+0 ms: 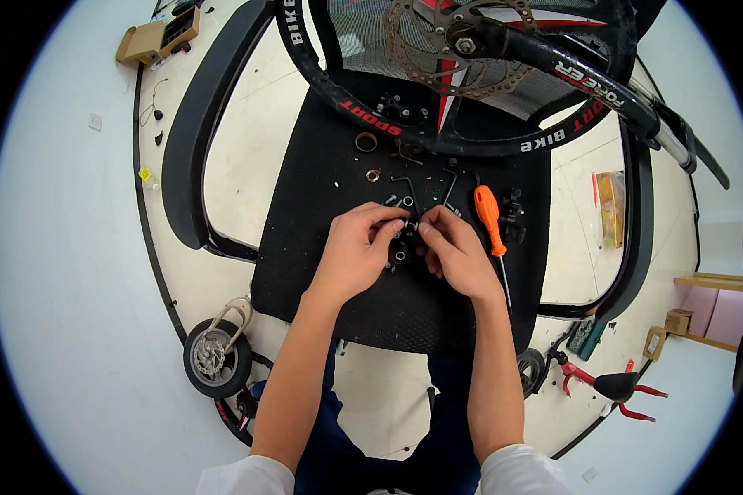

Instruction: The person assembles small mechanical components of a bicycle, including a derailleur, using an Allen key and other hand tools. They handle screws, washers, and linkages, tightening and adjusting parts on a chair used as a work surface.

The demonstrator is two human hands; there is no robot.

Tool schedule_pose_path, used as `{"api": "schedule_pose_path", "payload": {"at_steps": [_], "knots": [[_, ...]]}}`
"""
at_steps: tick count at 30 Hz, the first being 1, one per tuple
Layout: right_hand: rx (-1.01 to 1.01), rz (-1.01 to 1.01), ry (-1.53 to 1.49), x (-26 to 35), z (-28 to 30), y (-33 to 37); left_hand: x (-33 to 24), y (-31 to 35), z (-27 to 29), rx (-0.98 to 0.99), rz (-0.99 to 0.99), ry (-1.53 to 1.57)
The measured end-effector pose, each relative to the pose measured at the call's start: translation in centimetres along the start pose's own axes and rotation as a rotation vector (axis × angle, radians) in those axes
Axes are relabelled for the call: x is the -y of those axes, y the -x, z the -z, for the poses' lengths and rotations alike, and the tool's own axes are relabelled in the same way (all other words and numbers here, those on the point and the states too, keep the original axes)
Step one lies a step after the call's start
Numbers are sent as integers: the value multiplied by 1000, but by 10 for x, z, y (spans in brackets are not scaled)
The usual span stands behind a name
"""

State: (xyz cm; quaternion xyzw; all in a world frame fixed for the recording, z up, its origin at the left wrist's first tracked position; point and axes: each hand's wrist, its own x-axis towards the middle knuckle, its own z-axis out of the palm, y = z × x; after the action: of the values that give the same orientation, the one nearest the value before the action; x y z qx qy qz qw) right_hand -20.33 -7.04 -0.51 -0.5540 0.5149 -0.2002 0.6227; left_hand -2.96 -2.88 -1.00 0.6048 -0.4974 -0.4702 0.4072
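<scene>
Lower left: small wheel (215, 357) on floor. Centre: left hand (357, 252) and right hand (456, 252) meet over black mat (322, 247), fingertips pinched together on small metal part (411, 226), too tiny to ID. Just right: orange screwdriver (490, 221). Top: bike wheel (470, 91) w/ brake disc (458, 45). Lower right: red pliers (615, 388).

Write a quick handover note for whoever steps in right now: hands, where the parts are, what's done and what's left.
Left hand and right hand: fingertips pinch a small metal part together over the black mesh seat.
Loose bolts and rings, hex keys and an orange-handled screwdriver lie on the seat.
The bike wheel with disc rotor rests at the far edge.
Done: parts laid out. Left: the pinched part is in hand, loose parts unplaced.
</scene>
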Motion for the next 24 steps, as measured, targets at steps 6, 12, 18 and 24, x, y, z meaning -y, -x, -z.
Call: {"api": "schedule_pose_path", "payload": {"at_steps": [6,12,18,24], "knots": [[5,-23,30,-4,3,-4,2,0,0,11,3,53],[-6,1,-28,-6,0,-1,1,-1,-2,26,-1,5],[-56,16,-12,-3,2,-2,3,-2,2,29,6,37],[23,17,4,-8,1,-5,-2,-1,2,35,35,-32]]}}
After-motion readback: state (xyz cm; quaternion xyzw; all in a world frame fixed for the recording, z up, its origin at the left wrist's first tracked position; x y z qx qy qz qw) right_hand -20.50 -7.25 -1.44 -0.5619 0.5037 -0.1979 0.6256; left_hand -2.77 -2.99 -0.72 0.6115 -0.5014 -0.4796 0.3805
